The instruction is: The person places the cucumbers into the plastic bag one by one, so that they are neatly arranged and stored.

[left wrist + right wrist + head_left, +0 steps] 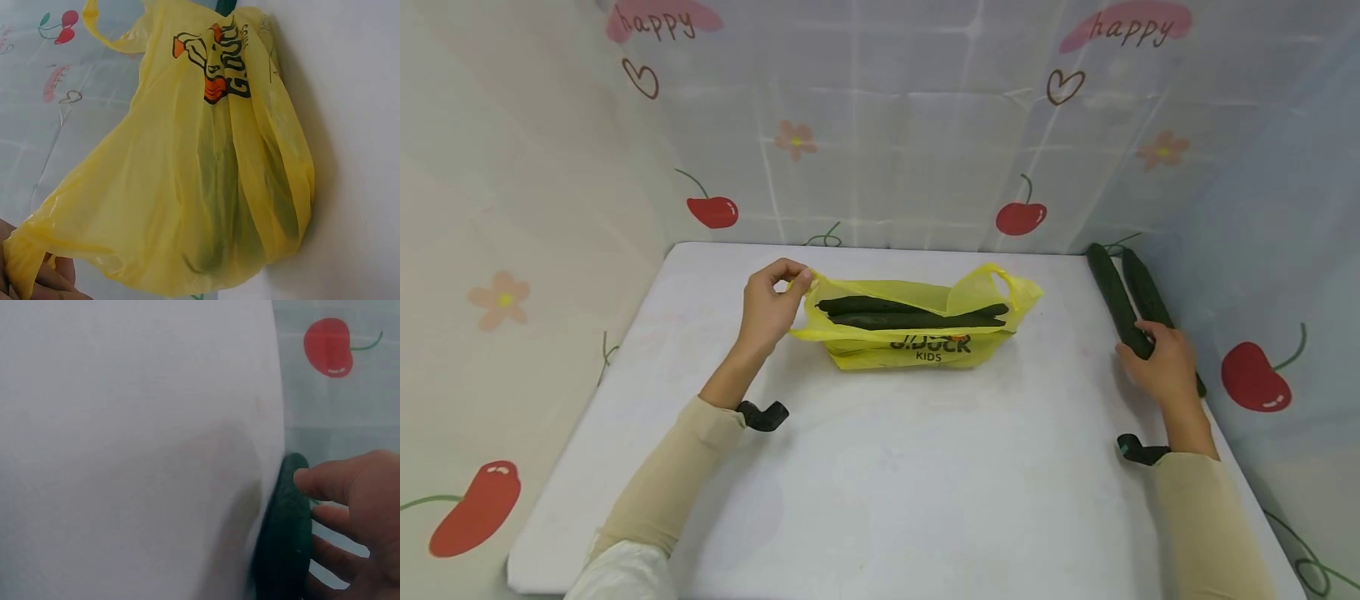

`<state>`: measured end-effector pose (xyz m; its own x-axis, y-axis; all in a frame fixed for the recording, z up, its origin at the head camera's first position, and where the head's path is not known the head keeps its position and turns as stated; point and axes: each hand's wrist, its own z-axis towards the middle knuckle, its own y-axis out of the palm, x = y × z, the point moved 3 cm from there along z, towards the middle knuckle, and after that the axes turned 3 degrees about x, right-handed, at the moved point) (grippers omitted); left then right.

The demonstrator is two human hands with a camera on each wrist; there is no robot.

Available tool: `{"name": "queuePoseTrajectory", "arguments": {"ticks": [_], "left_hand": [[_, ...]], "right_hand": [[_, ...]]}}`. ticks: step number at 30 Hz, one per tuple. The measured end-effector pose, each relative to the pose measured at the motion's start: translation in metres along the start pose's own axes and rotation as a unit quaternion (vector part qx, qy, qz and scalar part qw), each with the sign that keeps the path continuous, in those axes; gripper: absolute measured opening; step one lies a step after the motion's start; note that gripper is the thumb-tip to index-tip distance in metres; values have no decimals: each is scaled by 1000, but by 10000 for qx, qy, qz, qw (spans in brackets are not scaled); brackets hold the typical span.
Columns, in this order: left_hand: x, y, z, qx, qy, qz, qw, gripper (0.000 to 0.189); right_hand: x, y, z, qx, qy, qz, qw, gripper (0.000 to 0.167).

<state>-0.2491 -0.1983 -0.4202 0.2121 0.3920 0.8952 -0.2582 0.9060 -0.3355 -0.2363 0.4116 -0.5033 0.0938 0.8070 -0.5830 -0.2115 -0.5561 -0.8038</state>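
Observation:
A yellow plastic bag (917, 354) with printed lettering lies on the white table, its mouth spread wide. Several dark green cucumbers (887, 320) show inside it. My left hand (769, 307) pinches the bag's left handle and pulls it up and outward; in the left wrist view the fingers (59, 278) are at the gathered handle. At the table's right side, my right hand (1168, 367) grips the near end of a cucumber (1111, 292), with the thumb on its left. Just right of it lies a second cucumber (1146, 287), partly hidden by that hand.
The white table (887, 483) meets a patterned curtain (895, 158) along its back. Another curtain side (1285, 275) rises close beside the right edge and the cucumbers. Black wrist mounts (763, 416) stick out near both sleeves. The bag's right handle (1011, 287) stands up as a loop.

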Motion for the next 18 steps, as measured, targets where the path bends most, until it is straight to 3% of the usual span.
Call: {"name": "queuePoseTrajectory", "arguments": {"ticks": [8,18], "left_hand": [[-6,-1,0,83,77,45,9999,26],[-8,-1,-1,308,177,-59,9993,22]], "right_hand": [[14,7,7,193,460,79,9987,67],[17,14,8,364,846,22,9957,65]]}}
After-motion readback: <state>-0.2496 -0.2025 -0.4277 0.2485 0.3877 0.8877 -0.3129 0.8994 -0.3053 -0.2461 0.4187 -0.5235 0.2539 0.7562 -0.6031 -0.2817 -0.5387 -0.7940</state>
